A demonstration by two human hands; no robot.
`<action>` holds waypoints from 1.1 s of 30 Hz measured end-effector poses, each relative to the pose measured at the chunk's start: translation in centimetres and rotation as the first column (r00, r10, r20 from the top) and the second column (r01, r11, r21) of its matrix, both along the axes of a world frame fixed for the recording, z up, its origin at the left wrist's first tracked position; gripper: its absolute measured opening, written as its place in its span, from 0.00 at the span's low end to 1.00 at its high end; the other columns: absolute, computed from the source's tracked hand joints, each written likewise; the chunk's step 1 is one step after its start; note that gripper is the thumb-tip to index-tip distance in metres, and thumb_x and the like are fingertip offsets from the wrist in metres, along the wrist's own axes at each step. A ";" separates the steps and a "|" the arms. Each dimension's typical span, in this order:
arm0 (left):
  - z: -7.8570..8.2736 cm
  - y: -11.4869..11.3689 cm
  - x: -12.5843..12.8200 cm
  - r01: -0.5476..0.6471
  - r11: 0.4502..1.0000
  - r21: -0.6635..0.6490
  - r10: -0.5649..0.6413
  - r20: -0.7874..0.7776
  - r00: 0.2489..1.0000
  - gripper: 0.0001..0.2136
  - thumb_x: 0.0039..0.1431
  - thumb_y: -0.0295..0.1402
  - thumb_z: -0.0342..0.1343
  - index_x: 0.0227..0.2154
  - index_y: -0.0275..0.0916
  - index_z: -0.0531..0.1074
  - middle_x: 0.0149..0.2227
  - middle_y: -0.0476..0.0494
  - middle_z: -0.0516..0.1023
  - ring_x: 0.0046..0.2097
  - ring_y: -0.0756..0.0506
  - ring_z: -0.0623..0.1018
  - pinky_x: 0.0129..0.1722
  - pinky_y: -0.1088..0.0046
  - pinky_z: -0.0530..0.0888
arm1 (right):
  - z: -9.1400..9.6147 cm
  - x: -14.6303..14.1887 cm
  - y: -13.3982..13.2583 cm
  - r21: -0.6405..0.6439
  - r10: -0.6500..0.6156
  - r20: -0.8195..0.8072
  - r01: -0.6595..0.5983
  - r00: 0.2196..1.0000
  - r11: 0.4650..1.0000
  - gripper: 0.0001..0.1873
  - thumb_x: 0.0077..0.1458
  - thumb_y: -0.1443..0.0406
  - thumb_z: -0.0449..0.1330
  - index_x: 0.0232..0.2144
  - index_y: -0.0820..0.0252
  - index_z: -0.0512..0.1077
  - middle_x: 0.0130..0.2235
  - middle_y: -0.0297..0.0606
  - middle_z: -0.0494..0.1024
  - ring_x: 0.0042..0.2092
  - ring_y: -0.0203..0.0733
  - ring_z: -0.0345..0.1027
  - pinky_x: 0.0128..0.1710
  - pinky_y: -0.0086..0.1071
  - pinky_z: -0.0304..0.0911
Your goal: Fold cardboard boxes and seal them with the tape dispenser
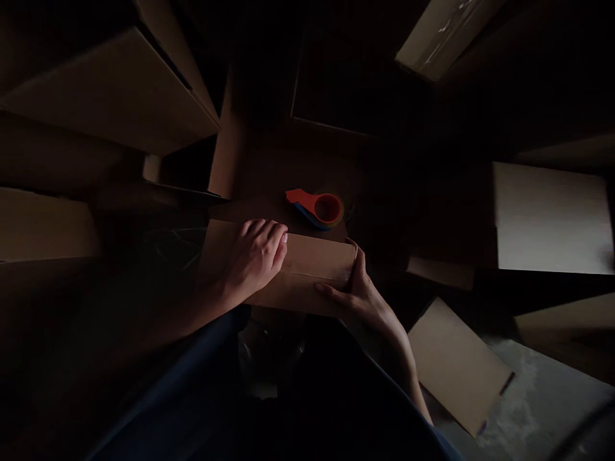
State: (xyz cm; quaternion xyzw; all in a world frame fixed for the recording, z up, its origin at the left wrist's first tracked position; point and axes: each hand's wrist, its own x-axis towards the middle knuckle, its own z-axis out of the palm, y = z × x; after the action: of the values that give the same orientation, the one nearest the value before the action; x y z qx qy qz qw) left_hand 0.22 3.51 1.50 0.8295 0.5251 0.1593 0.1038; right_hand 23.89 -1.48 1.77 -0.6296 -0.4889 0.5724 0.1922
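A small closed cardboard box (pixel 312 256) lies across my lap area, its long side running left to right, with a seam along its upper face. My left hand (pixel 259 253) rests on the box's left half, fingers curled together over its far edge. Around the right end of the box, my right hand (pixel 360 288) grips with the thumb on the near face and the fingers at the far corner. Just beyond the box lies what looks like an orange and blue tape dispenser (pixel 327 208), untouched by either hand, on a dark brown surface.
Large cardboard boxes (pixel 110 96) stand at the left, one with open flaps. At the right are a pale box (pixel 552 218) and a tilted piece of cardboard (pixel 461 365) over a grey floor (pixel 523 397). A taped box (pixel 442 38) shows at top right. Much is in deep shadow.
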 end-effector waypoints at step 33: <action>0.0 -0.1 0.0 -0.003 0.999 -0.032 0.004 0.016 1.000 0.11 0.72 0.28 0.44 0.41 0.38 0.73 0.41 0.41 0.81 0.43 0.40 0.77 0.47 0.59 0.68 | 0.9 0.2 0.5 -0.028 0.006 0.178 -0.001 0.984 1.000 0.58 0.42 0.53 0.67 0.71 0.57 0.47 0.61 0.57 0.70 0.62 0.65 0.67 0.60 0.57 0.65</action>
State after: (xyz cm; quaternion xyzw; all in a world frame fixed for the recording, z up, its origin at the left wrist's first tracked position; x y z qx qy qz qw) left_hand 0.19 3.43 1.52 0.8256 0.5281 0.1575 0.1210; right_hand 24.13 -0.96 2.65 -0.6799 -0.4972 0.5211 0.1379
